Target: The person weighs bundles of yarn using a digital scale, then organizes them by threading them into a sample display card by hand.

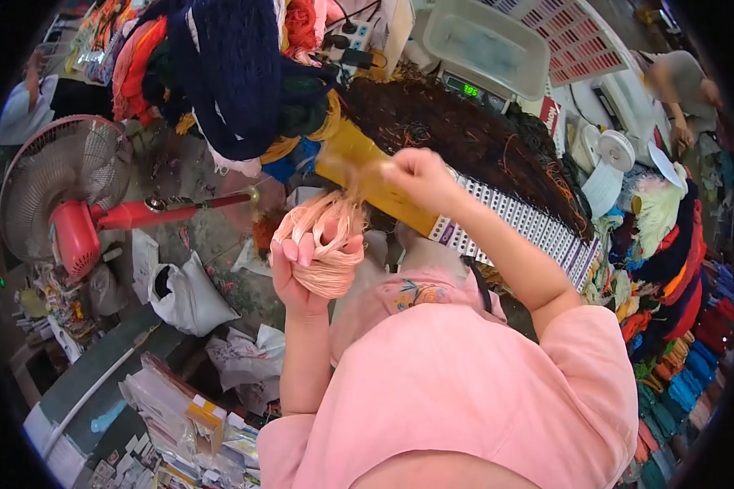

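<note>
1. We see the skein (334, 275) near the middle of the frame: fine peach strands, silky, looped into a rounded bundle with a loose, wispy top.
2. Our left hand (296, 281) holds it from below and the side, the fingers bent around the soft loops.
3. Our right hand (426, 183) is just to the upper right of the skein, fingers curled and drawn narrow; blur keeps us from telling whether they grip a strand.
4. Behind that hand slants a smooth yellow board (387, 202), meeting a white strip (506, 220) pierced with rows of small round holes.
5. Above it spreads a matted heap of dark yarn (465, 147), stringy and flecked with orange.
6. At upper left we have navy yarn (224, 73) hanging in thick, heavy hanks.
7. At upper right, a translucent plastic tray (538, 69) sits on a scale (465, 88) with glowing green digits.
8. At left lies a fan (65, 196) with a round wire cage and glossy red plastic body, above a crumpled white sack (189, 297).
</note>
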{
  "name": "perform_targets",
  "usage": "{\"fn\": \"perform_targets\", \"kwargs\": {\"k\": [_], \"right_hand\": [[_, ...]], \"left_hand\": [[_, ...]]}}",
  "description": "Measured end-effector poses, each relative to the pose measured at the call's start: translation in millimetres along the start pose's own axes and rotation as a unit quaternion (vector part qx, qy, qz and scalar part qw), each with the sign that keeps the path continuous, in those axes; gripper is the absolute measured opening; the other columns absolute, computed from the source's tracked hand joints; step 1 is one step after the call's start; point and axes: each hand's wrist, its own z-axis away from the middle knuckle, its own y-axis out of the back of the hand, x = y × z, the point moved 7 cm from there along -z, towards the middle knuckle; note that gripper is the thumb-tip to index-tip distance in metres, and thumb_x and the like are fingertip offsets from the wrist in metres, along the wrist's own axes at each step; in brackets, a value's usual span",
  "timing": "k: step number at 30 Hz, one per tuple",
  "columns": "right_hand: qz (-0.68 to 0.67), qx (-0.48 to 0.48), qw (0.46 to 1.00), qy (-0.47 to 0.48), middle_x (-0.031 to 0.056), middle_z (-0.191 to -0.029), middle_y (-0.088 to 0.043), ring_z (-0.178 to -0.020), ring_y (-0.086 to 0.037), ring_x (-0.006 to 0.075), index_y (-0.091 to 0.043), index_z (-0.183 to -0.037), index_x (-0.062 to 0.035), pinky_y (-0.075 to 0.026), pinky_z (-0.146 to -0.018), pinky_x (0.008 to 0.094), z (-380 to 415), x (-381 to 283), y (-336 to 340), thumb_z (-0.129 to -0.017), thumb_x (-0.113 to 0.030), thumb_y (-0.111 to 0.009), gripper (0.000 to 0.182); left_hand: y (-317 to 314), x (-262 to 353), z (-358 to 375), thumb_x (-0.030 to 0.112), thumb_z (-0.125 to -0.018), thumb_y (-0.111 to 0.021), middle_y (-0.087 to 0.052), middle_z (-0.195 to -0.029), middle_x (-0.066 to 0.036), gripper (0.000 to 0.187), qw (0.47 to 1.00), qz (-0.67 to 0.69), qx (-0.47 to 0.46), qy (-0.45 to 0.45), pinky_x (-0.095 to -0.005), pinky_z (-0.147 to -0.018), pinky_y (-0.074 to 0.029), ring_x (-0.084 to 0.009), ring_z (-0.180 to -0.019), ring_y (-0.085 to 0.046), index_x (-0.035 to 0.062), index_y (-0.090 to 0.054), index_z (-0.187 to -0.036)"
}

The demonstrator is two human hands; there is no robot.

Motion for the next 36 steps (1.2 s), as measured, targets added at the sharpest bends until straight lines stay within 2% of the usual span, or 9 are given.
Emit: {"fn": "perform_targets", "kwargs": {"k": [5, 8, 15, 19, 22, 27, 29, 32, 36], "right_hand": [[-0.085, -0.037, 0.992, 0.086, 0.0033, -0.059, -0.051, -0.055, -0.049, 0.0098, -0.052, -0.073, -0.0005, -0.040, -0.049, 0.0248, 9.8, -96.3, -1.9, -0.075, -0.014, -0.054, 0.014], [0.207, -0.123, 0.950, 0.197, 0.0135, -0.055, -0.050, -0.053, -0.050, 0.0322, -0.047, -0.063, -0.0027, -0.040, -0.048, 0.0391, 37.8, -123.9, -30.4, -0.068, -0.015, -0.052, 0.014], [0.235, -0.181, 0.947, 0.123, 0.0132, -0.063, -0.054, -0.059, -0.054, 0.0319, -0.052, -0.074, -0.0010, -0.044, -0.054, 0.0396, 84.9, -72.8, -58.1, -0.064, -0.005, -0.050, 0.011], [0.141, -0.011, 0.971, 0.190, 0.0079, -0.063, -0.051, -0.059, -0.053, 0.0248, -0.053, -0.090, -0.0005, -0.043, -0.054, 0.0312, 86.6, -85.8, -32.9, -0.069, -0.006, -0.056, 0.022], [-0.062, 0.048, 0.996, 0.045, 0.0013, -0.061, -0.050, -0.054, -0.045, 0.0049, -0.057, -0.077, 0.0019, -0.036, -0.048, 0.0191, 83.7, -87.5, -14.2, -0.072, -0.007, -0.058, 0.010], [-0.192, -0.042, 0.980, -0.040, -0.0004, -0.064, -0.053, -0.056, -0.046, 0.0023, -0.056, -0.074, 0.0047, -0.036, -0.047, 0.0163, 71.1, -99.1, -42.1, -0.073, -0.005, -0.055, 0.010], [-0.232, -0.043, 0.971, -0.040, 0.0000, -0.064, -0.054, -0.058, -0.047, 0.0027, -0.056, -0.074, 0.0044, -0.037, -0.048, 0.0159, 70.2, -98.3, -45.7, -0.072, -0.003, -0.054, 0.008], [-0.416, -0.024, 0.907, -0.060, 0.0007, -0.064, -0.053, -0.056, -0.046, 0.0030, -0.057, -0.077, 0.0038, -0.037, -0.047, 0.0165, 71.8, -88.8, -48.6, -0.072, 0.001, -0.050, 0.009], [-0.556, -0.089, 0.820, -0.100, 0.0000, -0.067, -0.053, -0.056, -0.047, 0.0025, -0.058, -0.077, -0.0001, -0.037, -0.047, 0.0154, 72.2, -84.0, -56.6, -0.071, -0.002, -0.051, 0.009]], "left_hand": [[6.1, -9.9, 3.2, 0.032, -0.087, -0.029, -0.046, -0.063, 0.001, 0.034, 0.999, -0.032, 0.022, 0.036, -0.0576, -0.091, -0.018, -0.0257, -0.114, -0.032, 0.0119, -0.051, -0.069], [1.6, -5.8, 3.9, 0.032, -0.087, -0.029, -0.046, -0.063, 0.001, 0.035, 0.999, -0.044, 0.011, 0.027, -0.0538, -0.092, -0.020, -0.0232, -0.100, -0.042, 0.0115, -0.050, -0.067], [-6.8, -1.6, 1.6, 0.030, -0.086, -0.034, -0.047, -0.066, -0.001, 0.028, 0.999, -0.009, -0.012, 0.034, -0.0504, -0.089, -0.028, -0.0203, -0.085, -0.050, 0.0104, -0.050, -0.075], [-23.9, -4.3, -2.3, 0.043, -0.083, -0.034, -0.048, -0.081, -0.007, 0.042, 0.992, -0.097, -0.078, 0.023, -0.0423, -0.077, -0.040, -0.0202, -0.088, -0.047, 0.0061, -0.051, -0.091], [-17.5, -12.3, -1.0, 0.052, -0.080, -0.031, -0.049, -0.097, -0.010, 0.058, 0.985, -0.154, -0.022, 0.073, -0.0389, -0.079, -0.039, -0.0215, -0.094, -0.046, 0.0003, -0.050, -0.098], [-24.1, -28.5, 3.0, 0.067, -0.072, -0.023, -0.041, -0.112, -0.016, 0.088, 0.968, -0.225, -0.025, 0.106, -0.0284, -0.085, -0.035, -0.0205, -0.102, -0.043, -0.0100, -0.030, -0.114], [-34.2, -27.8, 5.0, 0.065, -0.073, -0.026, -0.035, -0.118, -0.015, 0.084, 0.958, -0.257, -0.081, 0.095, -0.0286, -0.088, -0.032, -0.0202, -0.107, -0.038, -0.0063, -0.027, -0.118], [-31.7, -20.6, 9.2, 0.029, -0.085, -0.035, -0.034, -0.120, -0.015, 0.050, 0.914, -0.391, -0.083, 0.065, -0.0290, -0.090, -0.030, -0.0195, -0.109, -0.036, -0.0059, -0.024, -0.120], [-14.7, -13.5, 11.5, 0.020, -0.085, -0.033, -0.037, -0.116, -0.016, 0.038, 0.981, -0.195, 0.021, 0.017, -0.0324, -0.088, -0.033, -0.0217, -0.106, -0.039, -0.0039, -0.030, -0.115]]}}
